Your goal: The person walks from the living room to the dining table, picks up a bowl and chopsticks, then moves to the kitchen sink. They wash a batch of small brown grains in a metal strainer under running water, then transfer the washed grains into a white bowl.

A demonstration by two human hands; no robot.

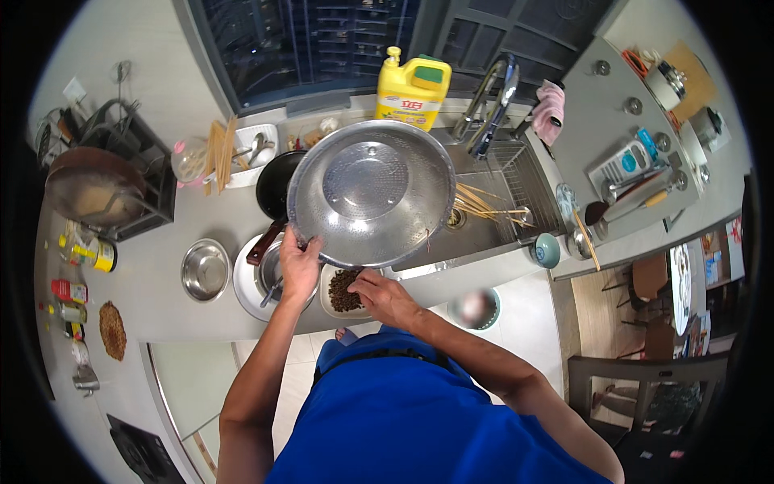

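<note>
A wide perforated stainless-steel colander (pixel 417 175) is tilted up over the sink's left side. My left hand (pixel 300 266) grips its lower left rim, thumb on the inner face. Just below the rim, my right hand (pixel 381 294) has its fingers curled at a white dish (pixel 327 310) of small dark brown pieces (pixel 342 291). Whether those fingertips hold anything is hidden. A reddish strand (pixel 428 239) clings to the colander's lower right. Behind my left hand are a steel pot (pixel 268 266) and a white plate (pixel 243 296), with a black pan (pixel 275 189) partly covered by the colander.
Chopsticks (pixel 484 202) lie in the steel sink (pixel 423 260) under the faucet (pixel 496 109). A yellow detergent jug (pixel 402 91) stands behind. To the left are a steel bowl (pixel 205 270) and a knife rack (pixel 160 199). A green bowl (pixel 546 250) sits near the counter edge, above a bin (pixel 497 308).
</note>
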